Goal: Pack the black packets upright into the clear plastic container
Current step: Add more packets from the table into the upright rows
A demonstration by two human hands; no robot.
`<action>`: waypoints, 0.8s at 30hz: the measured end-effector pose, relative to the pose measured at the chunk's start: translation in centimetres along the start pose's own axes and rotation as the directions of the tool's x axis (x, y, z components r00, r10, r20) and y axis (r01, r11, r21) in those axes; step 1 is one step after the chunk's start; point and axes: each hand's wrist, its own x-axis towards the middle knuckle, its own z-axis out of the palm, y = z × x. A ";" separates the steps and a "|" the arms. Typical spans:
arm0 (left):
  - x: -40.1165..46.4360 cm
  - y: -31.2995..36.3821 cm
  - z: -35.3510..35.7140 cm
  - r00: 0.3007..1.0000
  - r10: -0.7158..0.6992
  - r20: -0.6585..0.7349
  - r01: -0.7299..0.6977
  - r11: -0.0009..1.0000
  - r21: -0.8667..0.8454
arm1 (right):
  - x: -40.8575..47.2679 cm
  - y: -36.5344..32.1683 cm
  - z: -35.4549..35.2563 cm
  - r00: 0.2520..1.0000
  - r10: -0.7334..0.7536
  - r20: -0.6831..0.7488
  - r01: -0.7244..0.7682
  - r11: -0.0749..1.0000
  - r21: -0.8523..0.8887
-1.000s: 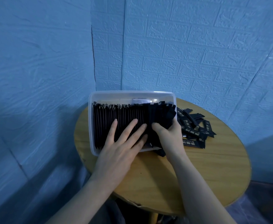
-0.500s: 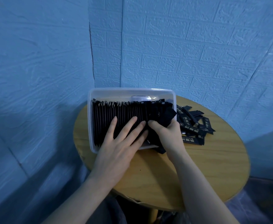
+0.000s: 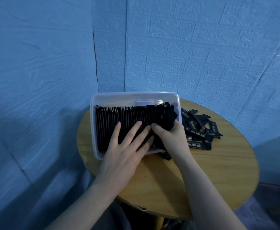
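While gripping packets (image 3: 165, 117), hands (image 3: 127, 150) meet.

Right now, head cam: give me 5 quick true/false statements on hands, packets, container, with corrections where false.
1. The left hand lies flat with straight fingers on the row of upright packets in the container. True.
2. The right hand is empty. False: it grips a bunch of black packets at the right end of the row.
3. The loose packets lie on the table to the right of the container. True.
4. The container is made of opaque metal. False: it is clear plastic.
5. The container holds only a few packets. False: a dense row spans nearly its whole width.
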 end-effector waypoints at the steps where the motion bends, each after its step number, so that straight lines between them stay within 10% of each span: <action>1: 0.1 0.1 0.0 1.000 0.005 -0.002 -0.005 1.000 0.003 | 0.1 0.0 -0.1 1.000 0.017 0.000 -0.017 1.000 -0.006; 24: 0.4 0.1 0.0 0.999 0.036 0.009 -0.036 0.999 0.006 | -0.3 -0.7 -0.6 0.998 0.060 0.006 -0.061 0.998 0.033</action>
